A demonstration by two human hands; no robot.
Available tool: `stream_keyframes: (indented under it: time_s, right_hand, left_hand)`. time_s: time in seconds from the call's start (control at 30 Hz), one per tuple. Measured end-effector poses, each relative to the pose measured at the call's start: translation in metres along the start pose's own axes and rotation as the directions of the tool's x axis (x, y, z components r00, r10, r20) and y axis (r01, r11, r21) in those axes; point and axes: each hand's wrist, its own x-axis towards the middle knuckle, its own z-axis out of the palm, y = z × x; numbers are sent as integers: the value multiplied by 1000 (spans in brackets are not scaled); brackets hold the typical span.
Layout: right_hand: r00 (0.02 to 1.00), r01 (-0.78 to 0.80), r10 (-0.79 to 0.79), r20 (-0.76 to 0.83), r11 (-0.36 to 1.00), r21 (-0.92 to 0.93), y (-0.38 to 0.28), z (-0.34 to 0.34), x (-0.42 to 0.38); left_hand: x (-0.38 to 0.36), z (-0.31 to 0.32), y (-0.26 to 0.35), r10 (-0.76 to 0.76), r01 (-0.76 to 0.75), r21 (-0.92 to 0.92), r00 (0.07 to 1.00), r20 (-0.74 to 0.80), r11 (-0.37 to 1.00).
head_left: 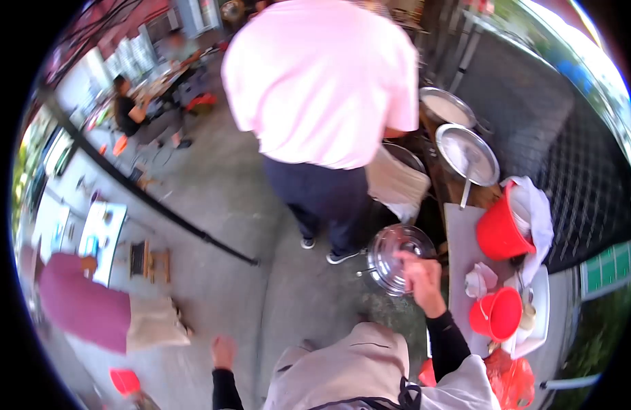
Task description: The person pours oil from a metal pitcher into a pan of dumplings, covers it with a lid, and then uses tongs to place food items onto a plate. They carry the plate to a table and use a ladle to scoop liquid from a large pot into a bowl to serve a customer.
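My right hand point(423, 280) reaches forward, fingers stretched out, and overlaps the edge of a shiny round metal pot with a lid point(391, 249) that stands low on the floor. No object shows in its fingers. My left hand point(224, 352) hangs over the floor at my other side, away from any object, its fingers blurred. Right of my right hand is a table point(460, 239) with a small red bucket point(499, 313), a larger red bucket point(497, 229) draped with white cloth, and a crumpled white bundle point(478, 279).
Directly ahead a person in a pink shirt point(322, 82) stands facing away, beside wide metal pans point(494, 174). Another person in a purple top point(83, 301) bends at the left. A black pole point(158, 205) slants to the floor. A wooden stool point(158, 263) stands near the white table point(109, 236).
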Motion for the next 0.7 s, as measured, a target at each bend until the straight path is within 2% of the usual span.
stream_keyframes:
  time_s: [0.03, 0.07, 0.1, 0.13, 0.2, 0.23, 0.27, 0.33, 0.37, 0.4, 0.47, 0.5, 0.53, 0.63, 0.7]
  right_hand:
    - [959, 277, -278, 49, 961, 24, -33, 13, 18]
    - [840, 533, -537, 76, 843, 72, -65, 28, 34]
    - [714, 653, -696, 84, 704, 280, -98, 47, 49]
    - [569, 716, -821, 43, 520, 466, -129, 67, 55]
    - [649, 667, -756, -84, 513, 540, -183, 101, 41]
    - [647, 668, -758, -81, 512, 540, -201, 113, 41]
    - [533, 635, -844, -53, 358, 684, -217, 124, 48]
    - [269, 432, -961, -67, 58, 900, -245, 143, 67]
    - [135, 268, -985, -111, -72, 961, -256, 153, 73]
    - [129, 260, -986, -109, -72, 963, -268, 166, 75]
    - [263, 155, -909, -325, -292, 944, -281, 185, 79]
    - [269, 127, -910, -316, -292, 948, -279, 185, 82]
    - [271, 30, -926, -264, -266, 964, -274, 182, 84]
    - [254, -242, -958, -135, -198, 950, -252, 169, 88]
    - [245, -348, -964, -103, -186, 919, -237, 167, 99]
  left_hand:
    - [4, 20, 13, -21, 24, -75, 999, 39, 997]
    - [3, 44, 24, 29, -13, 126, 992, -123, 992]
    - [-9, 80, 30, 94, -2, 321, 958, -271, 947]
    - [-15, 73, 24, 109, -18, 299, 950, -292, 954]
    - [-17, 60, 16, 41, 57, 289, 945, -324, 956]
    - [-26, 52, 10, 3, 91, 236, 929, -369, 967]
    - [-37, 39, -3, -38, 122, 184, 914, -404, 975]
    - [-69, 12, -28, -39, 181, 275, 891, -453, 944]
    - [-76, -54, -70, -50, 117, 78, 814, -578, 990]
    - [-100, -72, -71, -196, 194, -47, 883, -427, 980]
    - [-144, -53, -91, -158, 231, 1, 671, -724, 973]
    - [-163, -68, -104, -207, 189, -106, 673, -710, 976]
    - [-183, -87, -120, -251, 143, -211, 675, -694, 967]
    - [-223, -72, -146, -243, 87, -233, 543, -804, 969]
    - [-236, -61, -162, -229, 36, -245, 513, -828, 969]
